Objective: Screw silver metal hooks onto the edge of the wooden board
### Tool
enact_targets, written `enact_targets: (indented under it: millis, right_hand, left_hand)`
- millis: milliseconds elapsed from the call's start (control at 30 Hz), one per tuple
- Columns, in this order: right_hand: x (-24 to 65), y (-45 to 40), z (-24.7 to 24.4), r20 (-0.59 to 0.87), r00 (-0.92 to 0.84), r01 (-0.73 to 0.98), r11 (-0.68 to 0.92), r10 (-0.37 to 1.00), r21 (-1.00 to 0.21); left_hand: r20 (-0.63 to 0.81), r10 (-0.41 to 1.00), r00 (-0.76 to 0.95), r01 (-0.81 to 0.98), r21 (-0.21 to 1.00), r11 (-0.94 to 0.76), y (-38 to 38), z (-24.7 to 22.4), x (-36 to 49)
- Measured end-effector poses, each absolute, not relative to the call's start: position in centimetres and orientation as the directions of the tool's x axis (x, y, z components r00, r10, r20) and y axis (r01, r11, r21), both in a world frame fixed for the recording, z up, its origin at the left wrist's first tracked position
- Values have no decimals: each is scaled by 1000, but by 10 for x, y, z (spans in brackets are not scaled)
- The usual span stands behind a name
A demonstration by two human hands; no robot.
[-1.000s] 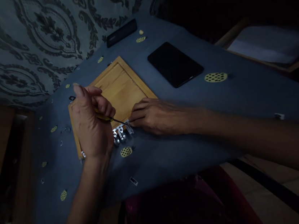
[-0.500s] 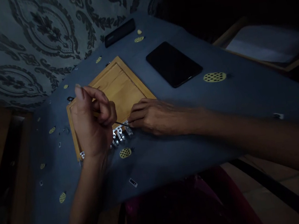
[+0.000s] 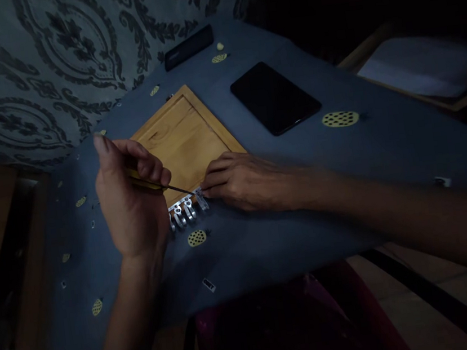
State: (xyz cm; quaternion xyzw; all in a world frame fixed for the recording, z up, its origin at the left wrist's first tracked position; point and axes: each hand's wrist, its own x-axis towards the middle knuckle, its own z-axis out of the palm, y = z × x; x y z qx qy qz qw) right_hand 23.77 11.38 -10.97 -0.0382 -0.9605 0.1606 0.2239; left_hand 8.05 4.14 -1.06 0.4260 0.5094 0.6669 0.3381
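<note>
My left hand (image 3: 132, 201) is curled around the yellow handle of a screwdriver (image 3: 144, 181), thumb pointing up. The thin dark shaft slants right and down, its tip at the right end of a shiny metal hook rail (image 3: 187, 202). This rail lies along the near edge of a framed wooden board (image 3: 186, 132), and its several hooks hang over that edge. My right hand (image 3: 238, 184) is closed at the rail's right end, fingertips beside the screwdriver tip. Whether a screw sits under the tip is too dark to tell. My left hand covers the board's left part.
A black tablet or large phone (image 3: 275, 97) lies right of the board. Behind the board, a dark oblong case (image 3: 189, 47) stands near the patterned curtain (image 3: 72, 41). The blue tablecloth (image 3: 267, 239) has pineapple prints. Pale sheets (image 3: 420, 67) rest beyond the table's right side.
My left hand has shifted left, away from the rail, baring the yellow handle and more of the shaft. My right hand stays at the rail's end.
</note>
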Motion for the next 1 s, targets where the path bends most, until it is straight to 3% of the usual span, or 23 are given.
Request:
enact_targets:
  millis: [267,533,1000]
  right_hand:
    - [237,115,-114,443,-886,-9,949,139,-315]
    - [237,114,-113,436,-888,-7,944,146,-330]
    - [236,115,-112,441,-886,-12,943,144,-333]
  left_hand:
    - [202,867,-455,-63,964,-258,42,-16,83]
    - [231,868,-439,0,966,-258,41,-18,83]
    - [190,851,-490,-92,959,-267,40,-17,84]
